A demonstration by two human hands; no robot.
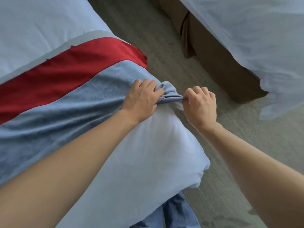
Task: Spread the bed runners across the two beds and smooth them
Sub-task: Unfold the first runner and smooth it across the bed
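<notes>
A blue-grey bed runner (54,117) lies across the near bed (36,30), over its white duvet. Beside it, farther up the bed, runs a red runner (65,66). At the bed's right edge the blue-grey runner is bunched into folds. My left hand (141,99) presses on and grips that bunched end. My right hand (200,106) pinches the same gathered end from the other side, just off the bed's edge. The two hands are a few centimetres apart with the fabric stretched between them.
A second bed (246,30) with a white duvet and a brown skirt (217,63) stands at the upper right. Grey carpet (148,30) fills the aisle between the beds. My jeans-clad legs (176,211) show at the bottom, against the near bed's corner.
</notes>
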